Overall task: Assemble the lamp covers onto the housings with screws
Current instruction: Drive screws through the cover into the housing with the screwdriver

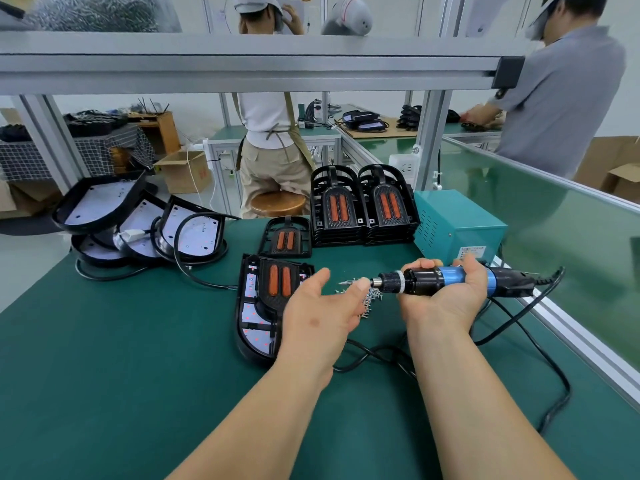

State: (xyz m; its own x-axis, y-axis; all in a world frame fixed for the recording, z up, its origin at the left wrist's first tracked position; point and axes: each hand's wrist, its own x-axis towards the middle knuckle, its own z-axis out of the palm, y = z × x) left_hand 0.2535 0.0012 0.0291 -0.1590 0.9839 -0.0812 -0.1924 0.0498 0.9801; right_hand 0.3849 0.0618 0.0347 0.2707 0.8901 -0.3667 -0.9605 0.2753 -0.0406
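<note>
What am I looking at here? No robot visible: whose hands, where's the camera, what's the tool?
No machine here: a person works with bare hands, and the one picture comes from a wide-angle camera on their head, looking down at a green bench. The right hand grips a corded electric screwdriver, held sideways, bit pointing toward the other hand. The left hand is open, fingertips at the bit, above a small pile of screws; whether it holds one is unclear. Beside that hand lies a lamp housing with a black cover, orange lenses, set on it. Behind: one loose cover, two stacks of covers, open housings with cables, and a teal box.
</note>
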